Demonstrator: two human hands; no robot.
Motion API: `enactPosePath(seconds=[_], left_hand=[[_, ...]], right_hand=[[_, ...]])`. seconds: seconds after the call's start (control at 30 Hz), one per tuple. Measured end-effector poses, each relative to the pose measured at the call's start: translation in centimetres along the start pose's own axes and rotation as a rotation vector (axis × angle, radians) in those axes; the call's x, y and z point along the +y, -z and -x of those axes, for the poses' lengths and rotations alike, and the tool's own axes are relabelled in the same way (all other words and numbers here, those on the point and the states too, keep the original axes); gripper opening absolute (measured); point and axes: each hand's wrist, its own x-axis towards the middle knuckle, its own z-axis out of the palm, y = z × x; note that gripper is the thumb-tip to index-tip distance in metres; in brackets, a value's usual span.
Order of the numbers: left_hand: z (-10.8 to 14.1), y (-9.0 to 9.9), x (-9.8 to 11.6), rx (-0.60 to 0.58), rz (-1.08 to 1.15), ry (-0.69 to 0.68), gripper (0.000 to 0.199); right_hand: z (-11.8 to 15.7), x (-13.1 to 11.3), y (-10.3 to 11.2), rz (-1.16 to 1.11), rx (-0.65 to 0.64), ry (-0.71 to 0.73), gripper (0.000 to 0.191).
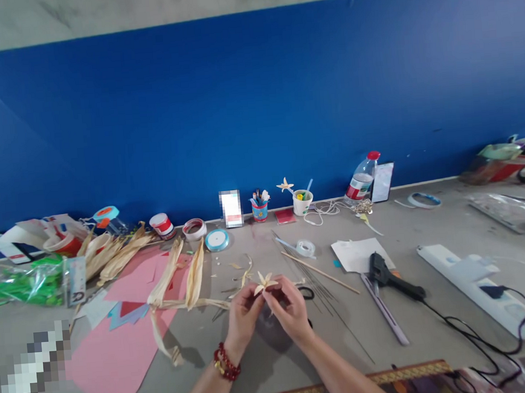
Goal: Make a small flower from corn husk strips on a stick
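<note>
A small pale flower with pointed petals, seemingly made of corn husk (265, 281), is pinched between both hands above the table. My left hand (243, 313), with a red bead bracelet at the wrist, closes its thumb and fingers on the flower's left side. On the other side, my right hand (291, 310) pinches it low, near the base; the fingertips partly hide that part. Black looped handles (306, 293) show just behind my right hand. Dried corn husks (195, 274) lie to the left, on pink paper (116, 368). Thin wires (325, 297) lie to the right.
A black glue gun (394, 277) rests on white paper right of my hands, its cord trailing towards a power strip (470, 289). Along the blue partition stand a pen cup (259, 211), a white cup (303, 203) holding another flower, and a bottle (362, 181).
</note>
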Motion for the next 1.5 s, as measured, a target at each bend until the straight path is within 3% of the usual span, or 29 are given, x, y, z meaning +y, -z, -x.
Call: enactPosePath(seconds=[0.13, 0.43, 0.77, 1.17, 1.33, 1.5], left_hand=[[-0.1, 0.1, 0.0, 0.0, -0.043, -0.043, 0.025], [0.2, 0.0, 0.1, -0.007, 0.048, 0.009, 0.021], [-0.1, 0.5, 1.1, 0.058, 0.01, -0.119, 0.015], [-0.3, 1.2, 1.1, 0.148, 0.254, 0.065, 0.025], [-0.1, 1.1, 0.6, 0.113, 0.312, 0.084, 0.021], [-0.2, 0.8, 0.9, 0.047, 0.219, 0.082, 0.024]], right_hand=[[0.0, 0.0, 0.0, 0.019, 0.033, 0.03, 0.011], [-0.2, 0.0, 0.0, 0.028, 0.025, 0.039, 0.011], [-0.1, 0.4, 0.1, 0.094, -0.027, 0.054, 0.012], [0.2, 0.0, -0.6, 0.056, -0.128, 0.057, 0.009], [0.2, 0.0, -0.8, 0.067, -0.115, 0.053, 0.008], [0.2, 0.1, -0.5, 0.087, -0.098, 0.031, 0.013]])
